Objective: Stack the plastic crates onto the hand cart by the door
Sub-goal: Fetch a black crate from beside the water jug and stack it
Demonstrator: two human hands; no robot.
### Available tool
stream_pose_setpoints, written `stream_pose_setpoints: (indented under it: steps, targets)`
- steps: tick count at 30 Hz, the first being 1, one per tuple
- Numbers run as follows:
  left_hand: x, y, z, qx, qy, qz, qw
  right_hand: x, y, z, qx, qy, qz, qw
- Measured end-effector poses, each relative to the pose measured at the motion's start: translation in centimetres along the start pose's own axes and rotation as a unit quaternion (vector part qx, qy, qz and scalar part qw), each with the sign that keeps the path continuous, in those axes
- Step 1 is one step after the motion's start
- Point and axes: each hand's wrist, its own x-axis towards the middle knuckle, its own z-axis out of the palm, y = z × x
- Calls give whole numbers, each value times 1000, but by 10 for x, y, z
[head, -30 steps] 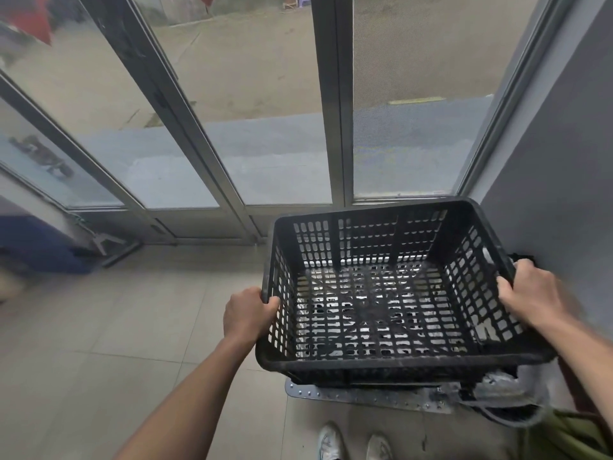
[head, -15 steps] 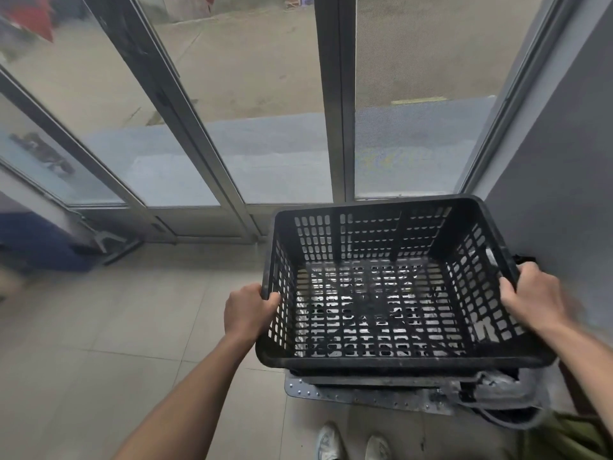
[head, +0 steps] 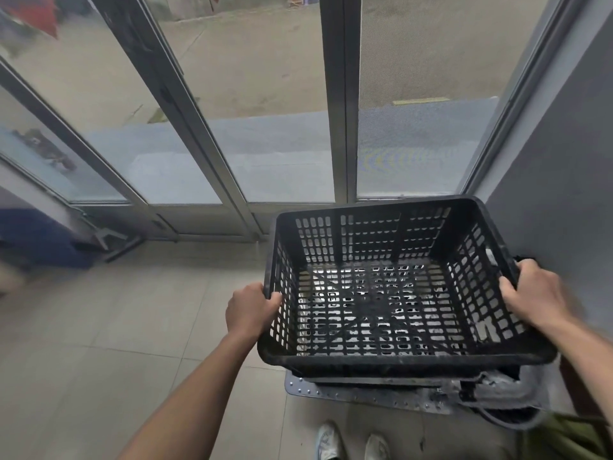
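Black plastic crate, empty, is held above the hand cart's metal deck, left hand and right hand each with grip clamped on its side rims.

Showing 1 black crate, 2 hands: left & right, 1 cart deck near, 2 white shoes.

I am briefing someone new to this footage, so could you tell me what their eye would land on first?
A large black plastic crate, empty and latticed, fills the lower right, gripped on its side rims by the left hand and right hand. Under it shows the hand cart's riveted metal edge. Behind, glass doors span the top.
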Motion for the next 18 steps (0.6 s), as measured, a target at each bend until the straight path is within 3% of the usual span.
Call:
stream_pose_setpoints:
  steps: [12,18]
  targets:
    - [7,-4,7,31,-39,19,999,-24,-23,-28,-51,-49,27,997]
    - [8,-7,5,30,-48,23,998,-5,-4,-2,-53,-51,21,997]
